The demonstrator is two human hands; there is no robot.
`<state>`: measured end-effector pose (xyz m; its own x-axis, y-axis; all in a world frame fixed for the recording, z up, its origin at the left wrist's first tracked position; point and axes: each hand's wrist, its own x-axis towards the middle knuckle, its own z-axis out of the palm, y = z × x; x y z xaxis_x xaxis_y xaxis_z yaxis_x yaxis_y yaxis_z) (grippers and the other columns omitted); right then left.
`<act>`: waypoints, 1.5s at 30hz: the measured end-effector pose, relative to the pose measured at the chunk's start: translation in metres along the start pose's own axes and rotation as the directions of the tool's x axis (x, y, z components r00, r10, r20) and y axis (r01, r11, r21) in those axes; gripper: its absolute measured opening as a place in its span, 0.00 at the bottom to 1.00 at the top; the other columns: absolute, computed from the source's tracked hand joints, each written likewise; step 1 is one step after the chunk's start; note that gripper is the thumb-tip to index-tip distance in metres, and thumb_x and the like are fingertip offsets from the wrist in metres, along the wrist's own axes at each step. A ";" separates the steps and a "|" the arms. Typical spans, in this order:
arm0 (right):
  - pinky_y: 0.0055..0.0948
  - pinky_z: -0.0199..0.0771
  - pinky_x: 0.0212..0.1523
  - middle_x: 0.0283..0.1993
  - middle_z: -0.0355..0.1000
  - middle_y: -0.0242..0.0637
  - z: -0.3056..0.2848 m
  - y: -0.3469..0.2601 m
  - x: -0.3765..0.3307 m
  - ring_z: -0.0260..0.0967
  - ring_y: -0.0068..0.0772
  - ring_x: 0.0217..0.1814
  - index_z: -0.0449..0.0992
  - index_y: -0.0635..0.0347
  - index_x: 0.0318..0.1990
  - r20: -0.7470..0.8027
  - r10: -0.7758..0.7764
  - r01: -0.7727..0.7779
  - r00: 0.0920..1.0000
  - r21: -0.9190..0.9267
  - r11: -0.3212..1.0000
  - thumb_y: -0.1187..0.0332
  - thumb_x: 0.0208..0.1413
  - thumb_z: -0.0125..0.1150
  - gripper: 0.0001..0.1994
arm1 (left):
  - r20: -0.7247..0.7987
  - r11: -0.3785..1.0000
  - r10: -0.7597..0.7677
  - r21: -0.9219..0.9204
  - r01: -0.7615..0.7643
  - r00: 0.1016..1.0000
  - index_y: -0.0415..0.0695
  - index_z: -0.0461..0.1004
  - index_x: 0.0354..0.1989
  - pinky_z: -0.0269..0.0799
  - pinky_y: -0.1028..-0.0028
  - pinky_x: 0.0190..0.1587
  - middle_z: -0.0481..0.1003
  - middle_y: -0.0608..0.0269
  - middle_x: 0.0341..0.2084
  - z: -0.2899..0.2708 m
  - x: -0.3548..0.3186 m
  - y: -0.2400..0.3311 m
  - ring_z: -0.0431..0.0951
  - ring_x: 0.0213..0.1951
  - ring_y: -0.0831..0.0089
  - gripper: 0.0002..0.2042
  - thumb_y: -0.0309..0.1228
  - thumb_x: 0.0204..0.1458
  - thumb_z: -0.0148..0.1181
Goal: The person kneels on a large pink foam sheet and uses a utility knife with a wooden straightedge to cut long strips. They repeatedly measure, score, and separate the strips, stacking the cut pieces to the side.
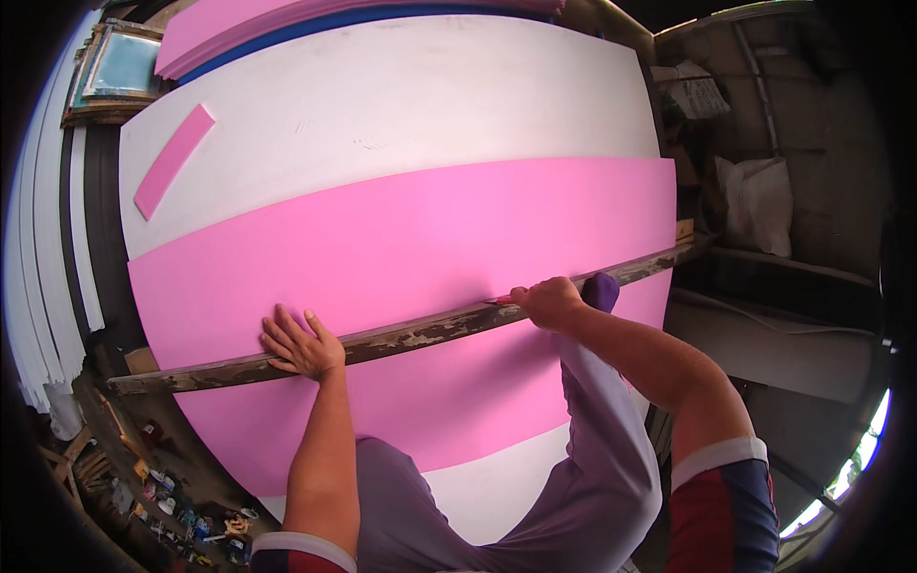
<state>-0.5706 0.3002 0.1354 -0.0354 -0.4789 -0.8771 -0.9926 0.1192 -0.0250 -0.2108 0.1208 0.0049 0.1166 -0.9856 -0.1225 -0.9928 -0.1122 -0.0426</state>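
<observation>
Two bare hands, one long worn wooden plank (420, 333), one large pink sheet (411, 224) and one narrow loose pink strip (174, 162) can be counted; the pink sheet spans the middle of the frame, lying over a white board (449, 91) that shows above and below it; the plank crosses the sheet aslant, from lower left up to the right; the strip lies tilted on the white board at upper left.

The left hand (304, 346), left of centre, is spread flat, fingers apart, palm down across the plank, fingertips reaching past its upper edge onto the sheet; the right hand (549, 304), right of centre, is curled closed around one small red tool (503, 300), whose tip points left along the plank's upper edge; most of the tool is hidden in the fist, so its kind cannot be told.

One foot in a purple sock (602, 289) shows at the plank just beside the right hand; along the top of the frame lies one stack of pink sheets (353, 17), with a blue layer (239, 54) under it; one white sack (759, 202) stands at upper right.
</observation>
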 end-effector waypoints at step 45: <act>0.45 0.82 0.39 0.40 0.82 0.38 0.149 0.365 -0.120 0.84 0.43 0.43 0.74 0.48 0.57 0.106 0.233 -0.230 0.967 -0.032 0.973 0.68 0.64 0.54 0.15 | -0.068 0.997 0.069 0.022 -0.067 0.995 0.64 0.63 0.75 0.42 0.38 0.74 0.59 0.60 0.76 0.029 0.024 -0.044 0.56 0.77 0.57 0.31 0.62 0.71 0.32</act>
<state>-0.9108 0.5307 0.1597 -0.2527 -0.3428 -0.9048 -0.9609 0.1983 0.1932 -0.1632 0.1057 -0.0251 0.0460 -0.9973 -0.0570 -0.9975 -0.0428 -0.0562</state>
